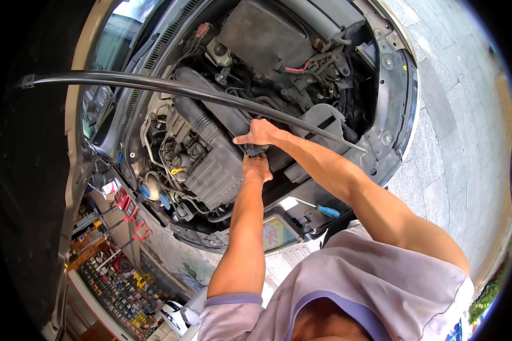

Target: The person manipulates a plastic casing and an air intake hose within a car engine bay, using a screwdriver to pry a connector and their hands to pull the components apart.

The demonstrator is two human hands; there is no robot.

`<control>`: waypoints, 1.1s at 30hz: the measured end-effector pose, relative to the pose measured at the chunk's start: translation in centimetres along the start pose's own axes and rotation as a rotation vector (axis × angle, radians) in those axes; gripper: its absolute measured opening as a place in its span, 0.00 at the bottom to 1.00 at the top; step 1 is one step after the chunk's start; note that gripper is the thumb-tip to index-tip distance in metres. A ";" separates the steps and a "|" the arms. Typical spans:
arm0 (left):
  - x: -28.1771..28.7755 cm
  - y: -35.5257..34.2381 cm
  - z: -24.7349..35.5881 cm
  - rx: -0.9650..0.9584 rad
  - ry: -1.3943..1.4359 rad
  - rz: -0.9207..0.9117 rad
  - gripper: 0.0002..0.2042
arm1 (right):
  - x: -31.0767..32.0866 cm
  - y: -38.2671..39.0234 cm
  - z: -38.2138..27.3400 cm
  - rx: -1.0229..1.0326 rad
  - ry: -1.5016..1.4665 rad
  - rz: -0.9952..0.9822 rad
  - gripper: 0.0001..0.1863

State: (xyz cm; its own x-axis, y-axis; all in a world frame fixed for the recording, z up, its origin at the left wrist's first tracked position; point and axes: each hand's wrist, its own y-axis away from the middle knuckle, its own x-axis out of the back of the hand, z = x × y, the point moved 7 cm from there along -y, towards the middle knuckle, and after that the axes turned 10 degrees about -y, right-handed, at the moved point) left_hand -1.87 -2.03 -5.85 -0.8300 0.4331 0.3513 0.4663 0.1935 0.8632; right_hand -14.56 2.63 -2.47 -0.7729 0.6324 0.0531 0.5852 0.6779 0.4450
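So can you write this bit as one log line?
left hand: gripping black connector | right hand: on it | engine bay open | screwdriver lying unused

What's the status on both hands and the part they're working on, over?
Left hand and right hand both clamped on a small dark part beside the ribbed engine cover. Hood prop rod crosses just above. Blue-handled screwdriver lies untouched on the front panel.
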 end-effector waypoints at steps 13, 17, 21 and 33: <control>0.0 0.3 0.7 -0.031 0.021 -0.050 0.48 | -1.8 -1.0 2.0 -0.107 0.053 0.183 0.45; 0.5 0.4 0.2 -0.040 0.060 -0.063 0.49 | -1.5 -2.1 2.1 -0.127 0.064 0.073 0.46; 0.4 0.6 0.4 -0.018 -0.007 0.005 0.48 | -2.1 -2.0 2.6 -0.045 0.013 0.099 0.50; 1.3 0.5 0.3 -0.086 -0.004 -0.028 0.41 | -1.6 -2.5 1.2 -0.058 0.055 0.179 0.48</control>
State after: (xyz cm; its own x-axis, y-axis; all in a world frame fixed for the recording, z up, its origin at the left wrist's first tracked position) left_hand -2.63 -1.14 -5.04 -0.8411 0.4321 0.3252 0.4146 0.1290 0.9008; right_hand -14.48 0.40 -4.73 -0.6707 0.7186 0.1839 0.7006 0.5323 0.4751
